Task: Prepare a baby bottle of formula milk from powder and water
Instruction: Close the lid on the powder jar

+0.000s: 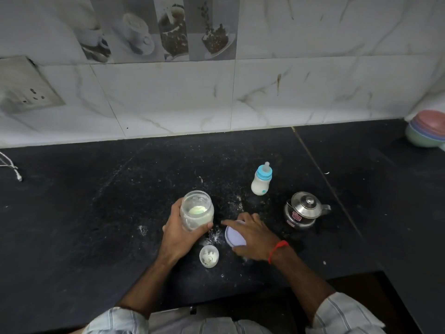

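Head view — right hand (252,235) hides most of the lid (234,236) (lilac).

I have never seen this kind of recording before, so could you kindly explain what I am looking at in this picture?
There is no machine here: a camera worn on a person's head looks down at their own two hands over a dark counter. The left hand grips an open jar with pale powder at its bottom. The right hand is on the jar's lilac lid, which lies on the counter. Also there: a small white cup, a capped baby bottle holding milk, a steel kettle, spilled powder, and stacked bowls at the far right.
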The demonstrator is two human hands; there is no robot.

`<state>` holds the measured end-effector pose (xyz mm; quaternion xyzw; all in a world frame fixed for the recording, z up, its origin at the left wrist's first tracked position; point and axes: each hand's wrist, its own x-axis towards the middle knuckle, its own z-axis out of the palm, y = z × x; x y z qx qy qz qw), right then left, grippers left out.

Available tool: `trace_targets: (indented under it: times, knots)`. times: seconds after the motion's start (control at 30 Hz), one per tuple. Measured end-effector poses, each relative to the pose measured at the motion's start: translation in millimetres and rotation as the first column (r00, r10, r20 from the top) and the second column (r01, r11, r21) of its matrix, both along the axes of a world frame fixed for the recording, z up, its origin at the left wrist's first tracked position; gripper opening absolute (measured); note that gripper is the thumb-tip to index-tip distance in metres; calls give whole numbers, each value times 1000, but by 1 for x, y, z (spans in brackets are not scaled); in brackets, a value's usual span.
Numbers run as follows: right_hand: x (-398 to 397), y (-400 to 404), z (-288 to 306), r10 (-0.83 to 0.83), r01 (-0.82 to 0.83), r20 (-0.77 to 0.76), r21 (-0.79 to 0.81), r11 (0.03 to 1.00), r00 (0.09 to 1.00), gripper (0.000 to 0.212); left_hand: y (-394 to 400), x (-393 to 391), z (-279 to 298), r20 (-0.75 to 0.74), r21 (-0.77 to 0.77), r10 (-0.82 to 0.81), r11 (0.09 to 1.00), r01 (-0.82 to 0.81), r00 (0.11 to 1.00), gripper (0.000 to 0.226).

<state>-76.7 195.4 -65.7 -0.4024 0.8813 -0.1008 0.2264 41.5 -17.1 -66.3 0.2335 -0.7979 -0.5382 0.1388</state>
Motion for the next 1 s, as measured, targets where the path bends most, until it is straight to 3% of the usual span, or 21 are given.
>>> trace_targets:
  times: [0.07,0.1,0.13,0.2,0.23,0.27,0.37,0.43,0.53,0.7,0.9,1.0]
  knots:
    - [0,5,11,-166,196,138,-245,950,976,74,-1,1,5,-55,-8,4,1000,-4,998,90]
    - [1,8,20,-251,329,235,-399,856,939,70,-1,1,8,-79,-31,-2,1000,-1,997,89]
    - [3,9,31,-312,465,354,-538,703,882,64,0,0,9,-104,-56,-18,998,12,994,90]
    - [10,8,54,-277,666,606,-658,353,746,50,5,0,15,-120,-105,-78,992,65,990,94]
    - [14,7,65,-216,703,670,-666,249,711,43,8,-2,18,-124,-123,-111,988,96,986,95]
    - [19,5,73,-170,706,686,-675,216,707,38,13,-4,21,-132,-135,-146,983,128,981,97]
    - [30,7,78,-142,586,578,-729,353,804,40,26,-10,30,-147,-159,-226,966,203,963,103]
    - [32,11,75,-203,483,442,-733,480,873,50,33,-14,36,-139,-158,-262,958,239,955,109]
    - [29,23,82,-216,398,337,-710,581,916,70,41,-16,41,-103,-161,-309,943,291,945,119]
    - [10,49,101,-107,155,124,-497,854,986,84,50,-14,44,-57,-188,-380,912,363,923,128]
    - [4,62,109,-55,82,69,-485,870,996,82,57,-16,50,-48,-252,-438,875,414,898,129]
    - [7,62,118,-120,128,47,-475,871,992,76,59,-15,55,-37,-265,-458,862,433,888,132]
